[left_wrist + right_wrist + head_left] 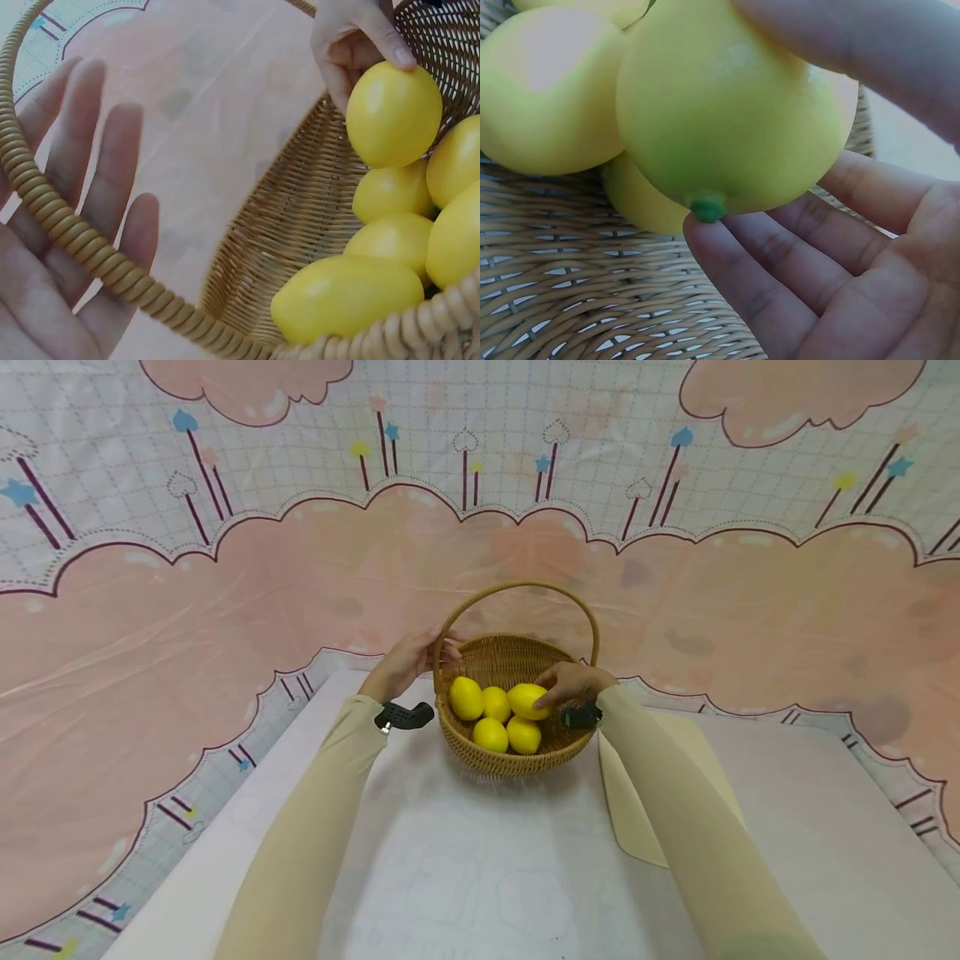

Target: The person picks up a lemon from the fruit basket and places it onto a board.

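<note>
A brown wicker basket with a tall arched handle stands upright on the table. Between the thumb and fingers of my right hand is a yellow lemon, held over the basket's right half. Its green stem tip shows in the right wrist view. Several other lemons lie together in the basket. At the basket's left side, my left hand has its fingers extended beside the handle's base; whether it touches the handle I cannot tell.
A cream flat sheet lies on the white table, right of the basket and partly under my right sleeve. Behind the table hangs a pink and white patterned curtain.
</note>
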Demonstrator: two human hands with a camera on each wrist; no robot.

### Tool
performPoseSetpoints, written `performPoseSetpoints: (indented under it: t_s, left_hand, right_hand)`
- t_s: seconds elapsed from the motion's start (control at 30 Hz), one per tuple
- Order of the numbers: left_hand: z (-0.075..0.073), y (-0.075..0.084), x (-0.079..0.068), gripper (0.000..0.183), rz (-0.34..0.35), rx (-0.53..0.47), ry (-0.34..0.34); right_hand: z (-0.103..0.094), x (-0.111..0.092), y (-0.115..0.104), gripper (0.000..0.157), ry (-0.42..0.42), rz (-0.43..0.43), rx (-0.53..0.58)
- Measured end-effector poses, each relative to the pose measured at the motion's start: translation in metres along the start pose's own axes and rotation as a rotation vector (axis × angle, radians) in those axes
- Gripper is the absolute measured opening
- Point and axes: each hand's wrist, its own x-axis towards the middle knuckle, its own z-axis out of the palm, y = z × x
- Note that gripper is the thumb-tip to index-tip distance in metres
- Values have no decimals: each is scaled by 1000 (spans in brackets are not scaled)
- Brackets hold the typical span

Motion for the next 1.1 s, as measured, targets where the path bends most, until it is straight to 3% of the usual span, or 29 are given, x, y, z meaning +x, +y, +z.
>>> performPoseSetpoints:
  t_s: [0.17, 0.4, 0.6, 0.83, 0.9, 1.1]
  left_hand:
    - [3, 3, -1, 46, -10, -17, 50]
    - [4, 5, -1, 36, -1, -19, 64]
    - [4, 1, 1, 36, -2, 5, 70]
    - [4, -2, -1, 36, -2, -9, 80]
    - [4, -2, -1, 36, 0, -11, 82]
    - [4, -1, -2, 36, 5, -14, 96]
  right_hand:
    - [-2, -2, -3, 59, 6, -20, -20]
    - [-7, -11, -11, 62, 33, -66, -93]
    - [-10, -18, -14, 66, 59, -78, -42]
    - [-11, -33, -17, 100, 111, -172, 36]
    - [-13, -38, -19, 98, 106, -183, 49]
    - [-19, -50, -20, 68, 97, -161, -8]
